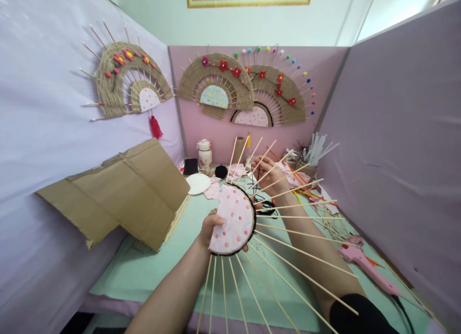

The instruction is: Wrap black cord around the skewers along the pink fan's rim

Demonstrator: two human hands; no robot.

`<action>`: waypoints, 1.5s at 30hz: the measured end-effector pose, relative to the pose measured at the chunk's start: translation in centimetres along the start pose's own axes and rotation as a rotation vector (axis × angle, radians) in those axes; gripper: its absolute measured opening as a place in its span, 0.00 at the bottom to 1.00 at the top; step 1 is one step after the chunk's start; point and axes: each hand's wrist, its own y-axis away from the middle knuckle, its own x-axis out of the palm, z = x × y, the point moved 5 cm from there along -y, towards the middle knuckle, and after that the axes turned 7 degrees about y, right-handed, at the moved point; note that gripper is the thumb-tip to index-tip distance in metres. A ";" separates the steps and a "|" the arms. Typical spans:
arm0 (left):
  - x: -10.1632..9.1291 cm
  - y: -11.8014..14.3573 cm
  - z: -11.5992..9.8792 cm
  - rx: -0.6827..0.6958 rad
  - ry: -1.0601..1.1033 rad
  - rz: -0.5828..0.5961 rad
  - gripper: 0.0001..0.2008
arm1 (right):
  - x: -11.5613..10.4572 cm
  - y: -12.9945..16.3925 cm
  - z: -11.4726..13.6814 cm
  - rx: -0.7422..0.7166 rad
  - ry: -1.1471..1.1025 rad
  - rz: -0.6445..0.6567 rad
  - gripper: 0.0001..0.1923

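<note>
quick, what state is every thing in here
pink red-spotted half-round panel: held, straight side gripped
thin pale wooden sticks: fanned out along its curved rim
left hand: gripping the panel
thin black cord: partly in loose coils
right hand: pinching black cord
white bottle: upright, lid on
round black ball: lying near the bottle
pink glue gun: lying down, corded
brown cardboard sheet: creased, slanted
red tassel: hanging
</note>
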 end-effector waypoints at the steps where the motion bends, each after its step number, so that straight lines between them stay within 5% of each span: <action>1: 0.1 0.0 0.0 0.004 0.002 0.003 0.38 | -0.2 0.0 0.3 0.002 -0.006 -0.010 0.10; 15: -0.1 0.2 0.1 0.013 -0.030 -0.004 0.39 | -1.4 -0.5 0.3 0.090 0.070 0.021 0.10; 24: 0.6 -0.1 -0.2 0.048 0.020 -0.003 0.39 | -2.7 0.9 5.8 0.073 -0.017 0.081 0.07; 34: 0.4 -0.2 -0.3 0.069 0.005 -0.009 0.37 | -2.1 3.9 10.4 -0.215 0.127 0.073 0.06; 41: 0.6 -0.2 0.1 0.017 0.027 -0.012 0.38 | -1.8 4.1 10.6 -0.202 0.129 0.137 0.07; 45: 1.1 -0.2 0.2 0.000 0.034 -0.012 0.39 | -2.6 2.5 8.8 -0.048 0.045 0.050 0.07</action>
